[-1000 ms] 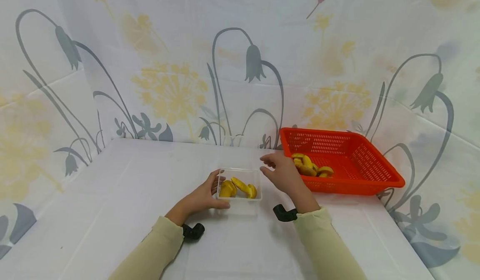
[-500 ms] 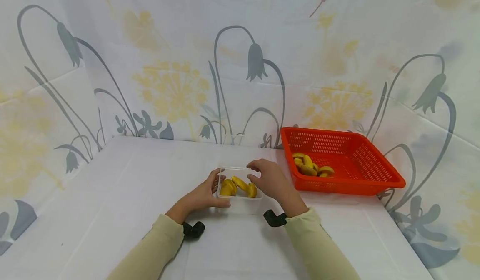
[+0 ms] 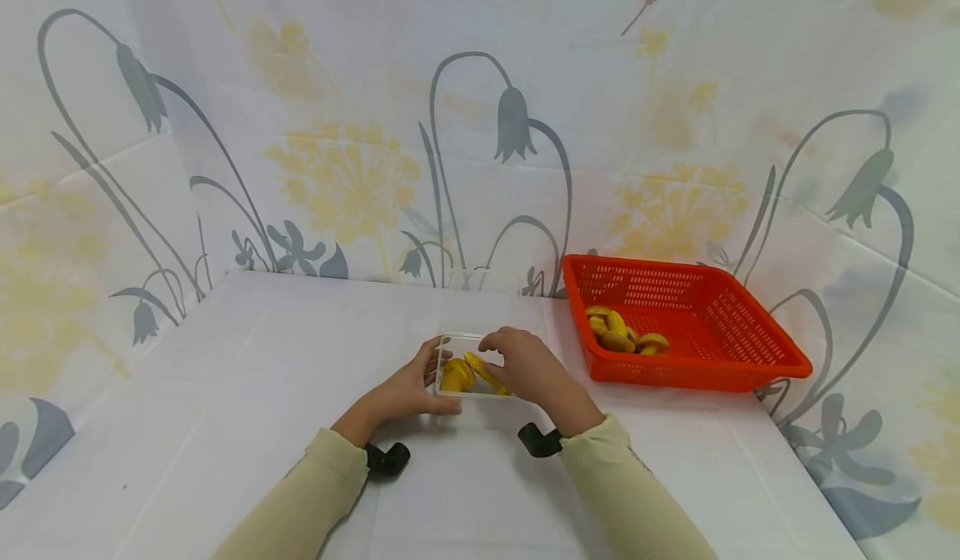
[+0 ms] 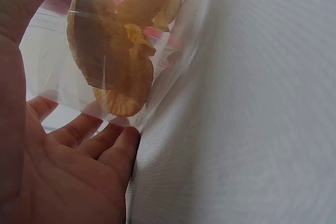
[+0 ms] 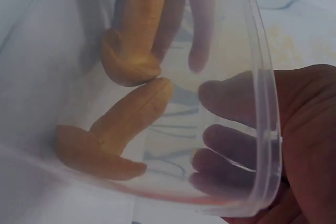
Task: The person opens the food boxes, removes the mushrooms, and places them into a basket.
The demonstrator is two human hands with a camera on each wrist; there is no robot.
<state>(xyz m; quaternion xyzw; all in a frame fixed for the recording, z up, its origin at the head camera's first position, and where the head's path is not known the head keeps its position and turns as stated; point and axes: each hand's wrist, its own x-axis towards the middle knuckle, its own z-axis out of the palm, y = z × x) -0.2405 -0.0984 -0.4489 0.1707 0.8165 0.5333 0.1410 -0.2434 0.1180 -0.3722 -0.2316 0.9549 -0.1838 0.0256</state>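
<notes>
A clear plastic container (image 3: 491, 339) stands on the white-covered table with several yellow mushrooms (image 3: 457, 375) inside. My left hand (image 3: 408, 387) holds its left side, thumb at the front and fingers behind. In the left wrist view, fingertips (image 4: 86, 127) touch the see-through wall with mushrooms (image 4: 113, 51) behind it. My right hand (image 3: 525, 366) reaches over the right rim. Through the wall in the right wrist view, its fingers (image 5: 231, 145) dip inside, apart from a mushroom (image 5: 131, 116) lying there. A second mushroom (image 5: 139, 30) lies above that one.
To the right stands a red perforated basket (image 3: 697, 372) with several yellow mushrooms (image 3: 618, 335) in its left part. A flower-printed sheet (image 3: 345, 85) hangs behind and beside the white table surface (image 3: 247, 377). A faint transparent edge (image 3: 486, 272) shows behind the container.
My right hand has moved left, from beside the basket to over the container, and its fingers have come down inside. The left hand keeps its hold on the container.
</notes>
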